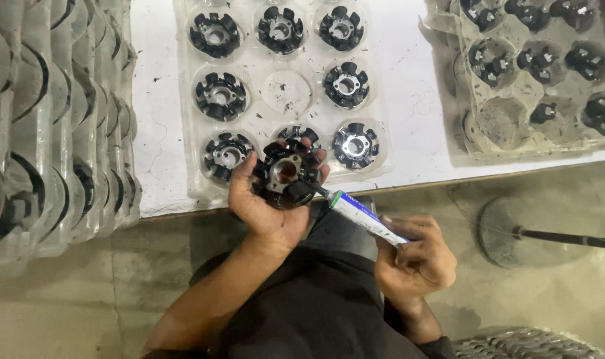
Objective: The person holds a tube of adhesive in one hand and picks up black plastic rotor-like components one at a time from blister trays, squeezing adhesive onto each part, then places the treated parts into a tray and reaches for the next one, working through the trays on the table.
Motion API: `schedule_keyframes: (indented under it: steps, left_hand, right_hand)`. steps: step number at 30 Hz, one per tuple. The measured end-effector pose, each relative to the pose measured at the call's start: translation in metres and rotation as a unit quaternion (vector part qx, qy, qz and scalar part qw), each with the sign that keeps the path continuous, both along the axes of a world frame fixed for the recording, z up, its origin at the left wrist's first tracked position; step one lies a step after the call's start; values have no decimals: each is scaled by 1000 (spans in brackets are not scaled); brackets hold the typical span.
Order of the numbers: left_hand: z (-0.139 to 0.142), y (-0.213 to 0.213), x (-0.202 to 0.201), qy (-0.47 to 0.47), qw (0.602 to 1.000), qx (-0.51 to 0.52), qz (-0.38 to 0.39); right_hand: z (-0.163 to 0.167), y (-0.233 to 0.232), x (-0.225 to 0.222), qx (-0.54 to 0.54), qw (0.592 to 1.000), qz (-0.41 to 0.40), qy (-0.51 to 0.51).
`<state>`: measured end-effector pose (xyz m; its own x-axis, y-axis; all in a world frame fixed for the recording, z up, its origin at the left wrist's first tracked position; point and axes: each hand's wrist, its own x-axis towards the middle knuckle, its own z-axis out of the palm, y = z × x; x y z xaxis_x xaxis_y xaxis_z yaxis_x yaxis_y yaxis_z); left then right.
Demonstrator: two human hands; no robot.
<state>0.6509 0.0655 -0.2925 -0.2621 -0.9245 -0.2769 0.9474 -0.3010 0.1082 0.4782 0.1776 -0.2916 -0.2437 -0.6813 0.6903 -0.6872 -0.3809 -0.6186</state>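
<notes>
Head view: two hands, one tube, one held part. At frame centre, left hand (270, 199) cupped around a black round stator (286, 173), fingers closed on its rim. Lower right, right hand (415, 256) clenched on a white-and-blue tube (365, 216), nozzle touching the stator's edge. Above, clear tray (286, 92) with eight similar parts, centre pocket bare.

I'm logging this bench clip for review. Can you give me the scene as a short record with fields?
left hand: holds a round black part with a metal centre
right hand: holds a white and blue tube, nozzle at the part's rim
clear tray: on the white table, seven such parts visible, one pocket empty
second tray: at right, some parts
</notes>
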Motion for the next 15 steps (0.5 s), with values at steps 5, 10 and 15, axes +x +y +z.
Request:
schedule_keyframes:
  steps: [5, 10, 15]
  left_hand:
    - [-26, -59, 4, -143, 986, -73, 37]
    - [-70, -166, 3, -334, 936, -89, -60]
    - [-105, -233, -10, -574, 789, -216, -47]
  right_hand:
    - [-13, 8, -3, -54, 975, 24, -213]
    - [-24, 18, -12, -43, 977, 14, -207]
    - [-30, 22, -11, -42, 964, 31, -259]
